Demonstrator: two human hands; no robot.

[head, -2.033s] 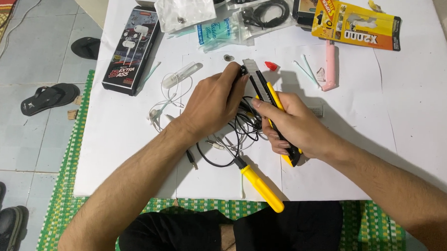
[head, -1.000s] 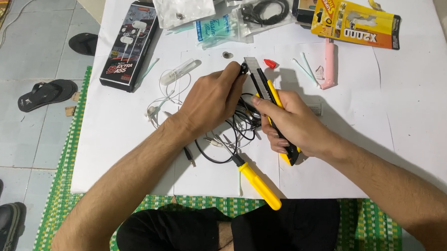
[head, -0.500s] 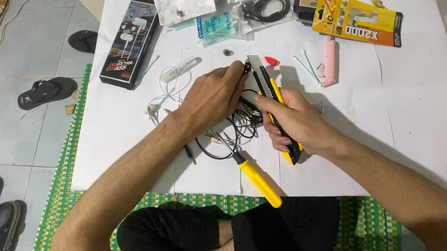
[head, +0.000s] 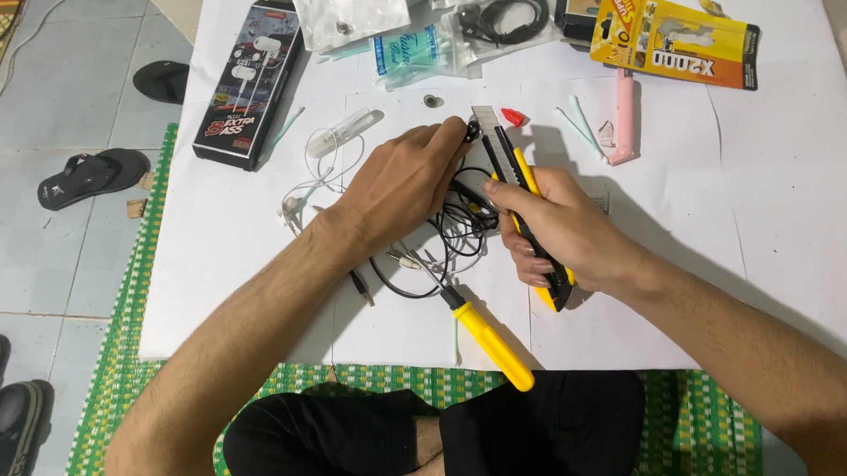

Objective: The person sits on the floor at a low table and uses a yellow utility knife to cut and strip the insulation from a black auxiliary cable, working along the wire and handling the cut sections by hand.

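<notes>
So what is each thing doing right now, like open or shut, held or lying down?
Knife: blade out, gripped in right hand.
Black cable: tangled, earbud end pinched by left hand.
Screwdriver: lying flat, untouched.
White earphones: loose on the table.
Earphone box: lying flat.
Pink tool: lying flat.

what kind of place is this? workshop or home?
Likely a home floor setup, not a workshop: a low white table over a green woven mat on tiled floor, sandals beside it, a yellow screwdriver and black earphone cable on top.
</notes>
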